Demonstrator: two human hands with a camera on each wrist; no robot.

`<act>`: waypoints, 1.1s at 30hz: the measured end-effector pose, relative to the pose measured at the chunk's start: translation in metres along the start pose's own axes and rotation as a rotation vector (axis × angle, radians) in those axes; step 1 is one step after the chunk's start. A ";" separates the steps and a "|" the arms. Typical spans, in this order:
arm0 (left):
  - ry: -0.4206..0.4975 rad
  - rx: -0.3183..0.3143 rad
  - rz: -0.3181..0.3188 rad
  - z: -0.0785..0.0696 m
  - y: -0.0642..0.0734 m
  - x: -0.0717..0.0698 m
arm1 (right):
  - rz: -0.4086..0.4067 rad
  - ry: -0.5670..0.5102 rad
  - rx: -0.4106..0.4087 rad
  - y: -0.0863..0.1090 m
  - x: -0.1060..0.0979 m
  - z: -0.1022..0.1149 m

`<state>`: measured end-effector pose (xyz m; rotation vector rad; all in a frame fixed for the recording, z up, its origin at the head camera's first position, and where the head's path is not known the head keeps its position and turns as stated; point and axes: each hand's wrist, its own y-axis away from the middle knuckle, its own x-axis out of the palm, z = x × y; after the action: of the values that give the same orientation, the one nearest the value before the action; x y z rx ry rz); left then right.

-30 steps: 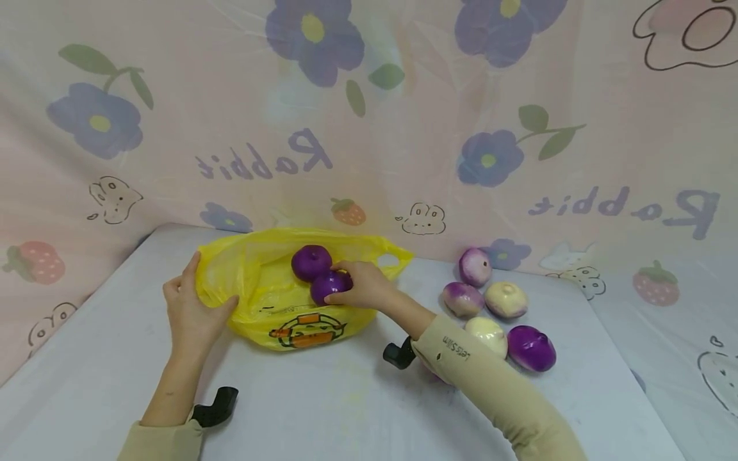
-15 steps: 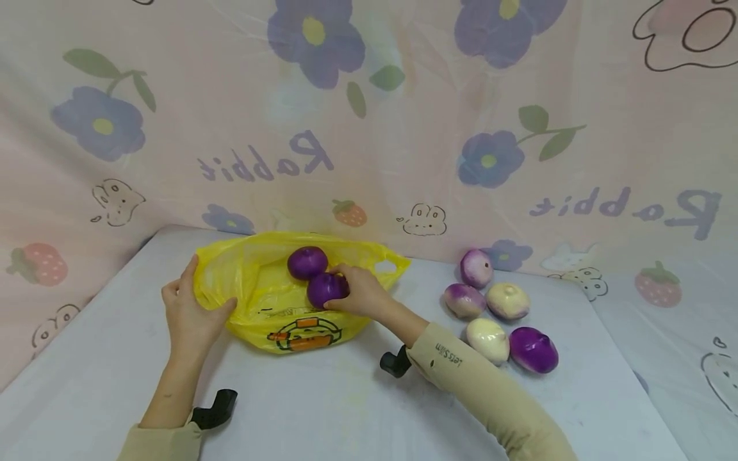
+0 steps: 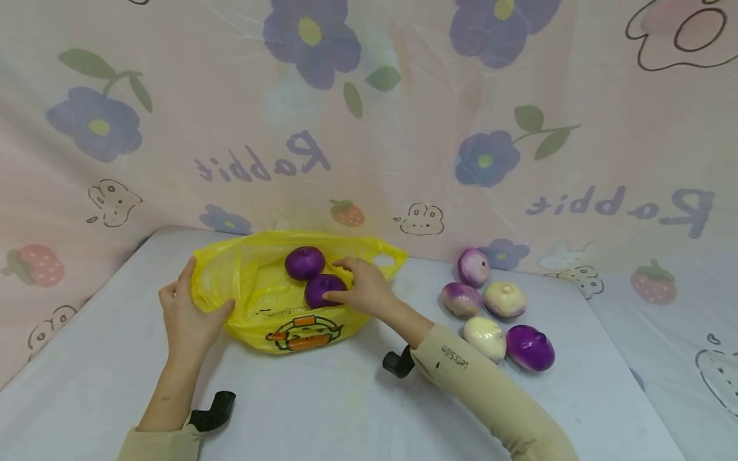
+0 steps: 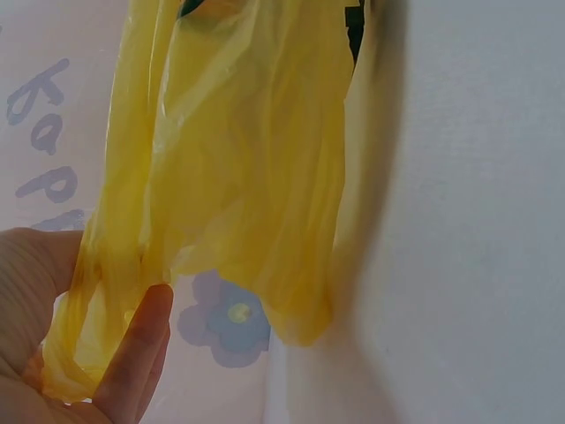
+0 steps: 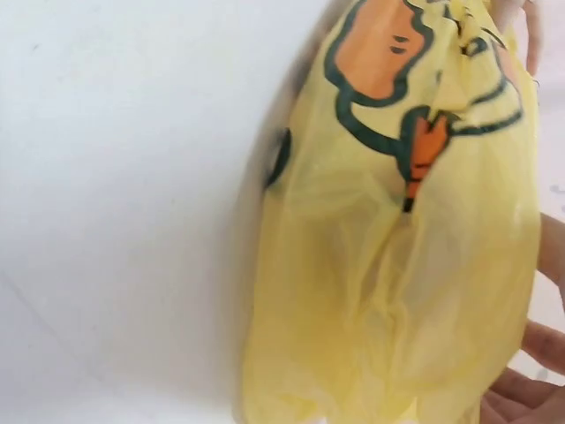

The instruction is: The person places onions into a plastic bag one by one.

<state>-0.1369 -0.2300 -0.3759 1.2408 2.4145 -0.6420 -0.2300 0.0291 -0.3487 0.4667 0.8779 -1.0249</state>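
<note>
As spread left grip (image 3: pixel 192 318) touches yellow bag (image 3: pixel 245 288), right grip (image 3: pixel 368 289) apart, at nearer onion (image 3: pixel 318 291)

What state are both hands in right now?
Left hand: holding the crinkled yellow plastic bag.
Right hand: open, beside a round, deep-purple onion.

Room between the forearms (image 3: pixel 169 398) over the table (image 3: pixel 305 410), yellow bag (image 3: pixel 265 288) as barrier beyond

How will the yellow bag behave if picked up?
Probably floppy: the yellow bag is creased and folded along its sides. The film itself is likely light, since it looks thin and translucent. Its contents may roll together or drag the bottom down, as the two purple onions inside are rounded.
</note>
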 end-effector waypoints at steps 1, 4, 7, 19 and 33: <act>0.002 0.000 0.000 0.000 0.000 0.000 | -0.012 -0.017 -0.010 0.000 -0.001 0.000; 0.004 -0.005 0.003 0.000 0.000 0.001 | -0.043 -0.066 -0.030 0.001 -0.005 -0.002; 0.000 -0.012 0.007 0.000 -0.001 0.002 | -0.076 -0.132 -0.036 0.003 -0.007 -0.003; 0.001 -0.024 0.015 0.000 -0.001 0.001 | -0.258 -0.334 -0.109 0.014 -0.014 -0.013; 0.001 -0.018 0.018 0.000 -0.001 0.002 | -0.418 -0.423 -0.135 0.032 -0.035 -0.026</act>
<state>-0.1389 -0.2294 -0.3767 1.2540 2.4021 -0.6133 -0.2203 0.0814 -0.3379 -0.0597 0.6666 -1.3728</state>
